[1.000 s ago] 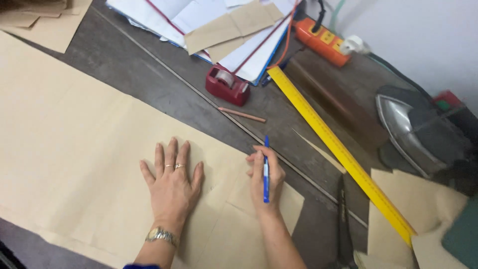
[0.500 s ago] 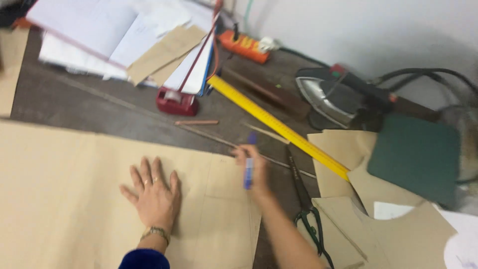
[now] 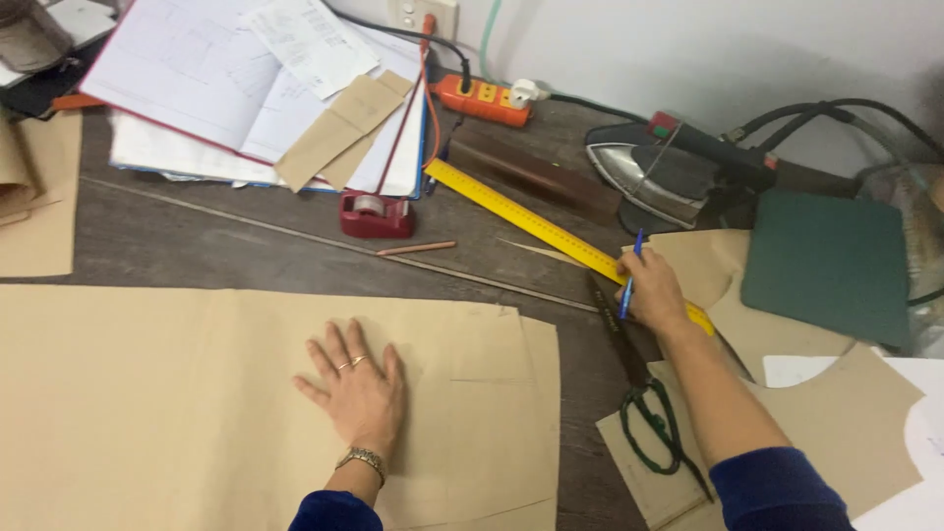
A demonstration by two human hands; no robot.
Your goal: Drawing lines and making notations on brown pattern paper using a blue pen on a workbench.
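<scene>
Left hand (image 3: pixel 356 391) flat, fingers spread on brown paper (image 3: pixel 177 393), right hand (image 3: pixel 651 291) gripping blue pen (image 3: pixel 629 279), seemingly touching yellow ruler (image 3: pixel 536 224)

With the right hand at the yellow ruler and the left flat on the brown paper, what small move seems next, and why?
Probably lifting the yellow ruler across onto the brown paper. The right hand, holding a blue pen, already rests on the ruler's near end, while the left hand presses the sheet flat beside faint drawn lines.

A dark wooden worktable (image 3: pixel 197 246) is set against a plain white wall (image 3: pixel 708 49); 1 wall socket (image 3: pixel 423 14) is mounted above it.
</scene>
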